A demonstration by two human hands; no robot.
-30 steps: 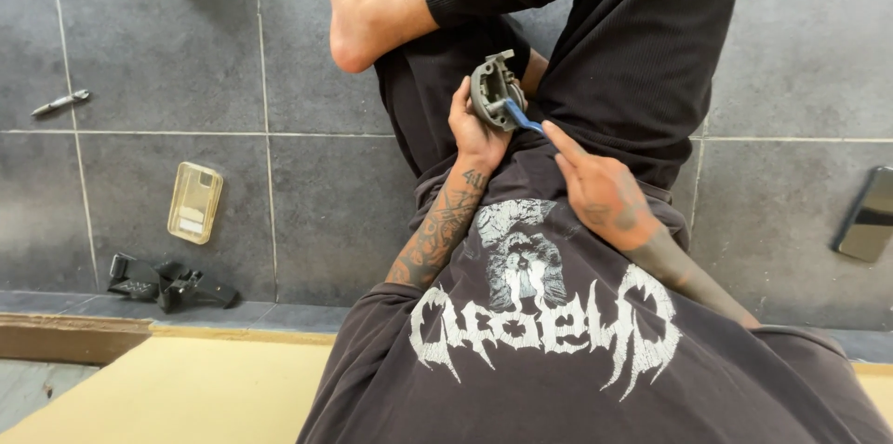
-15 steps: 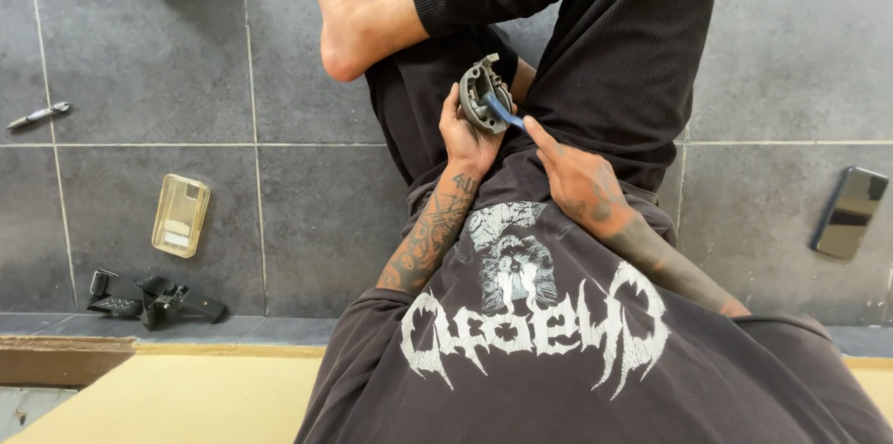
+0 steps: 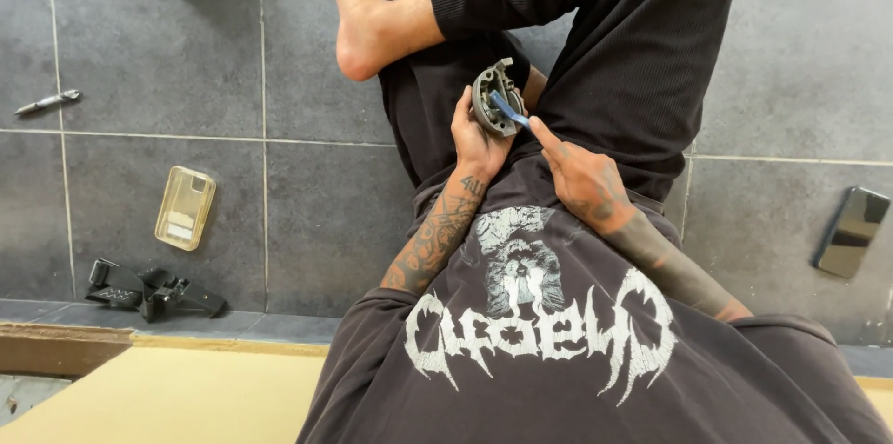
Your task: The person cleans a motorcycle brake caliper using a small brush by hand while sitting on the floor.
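The person wears a faded charcoal T-shirt (image 3: 558, 351) with short sleeves and a large cracked white print across the chest: a pale figure above a band of jagged, spiky lettering. Dark tattoos cover both forearms, running down past the wrists onto the back of the left hand (image 3: 479, 142) and the right hand (image 3: 584, 179). The trousers (image 3: 633, 44) are black with a fine ribbed weave, and the foot (image 3: 358, 21) is bare.

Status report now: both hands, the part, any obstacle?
Left hand grips round grey metal part. Right hand holds blue tool, tip inside part. Nothing blocking.
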